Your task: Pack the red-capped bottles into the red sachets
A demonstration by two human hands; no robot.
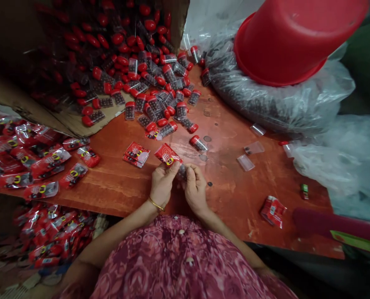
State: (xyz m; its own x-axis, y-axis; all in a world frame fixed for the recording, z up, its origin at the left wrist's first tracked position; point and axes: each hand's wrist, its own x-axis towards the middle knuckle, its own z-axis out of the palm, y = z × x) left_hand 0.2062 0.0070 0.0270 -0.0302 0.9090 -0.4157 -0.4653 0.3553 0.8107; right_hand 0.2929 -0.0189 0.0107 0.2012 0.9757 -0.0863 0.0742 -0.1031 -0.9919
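Observation:
My left hand (162, 185) pinches a red printed packet (168, 154) near the table's front edge. Between my two hands is a clear container with dark contents (181, 172), its lower end at the packet's edge. My right hand (195, 187) is closed on the container's right side. A small stack of red printed packets (136, 154) lies left of my hands. Just beyond them rests a clear container with a red cap (199, 143). Whether the held container is inside the packet is hard to tell.
An open cardboard box (110, 120) spills many red-capped containers onto the wooden table (234, 207). Filled red packets (49, 162) pile up at the left. A red bucket (284, 41) sits on a plastic bag (265, 99) at the back right. Another red packet (273, 211) lies right.

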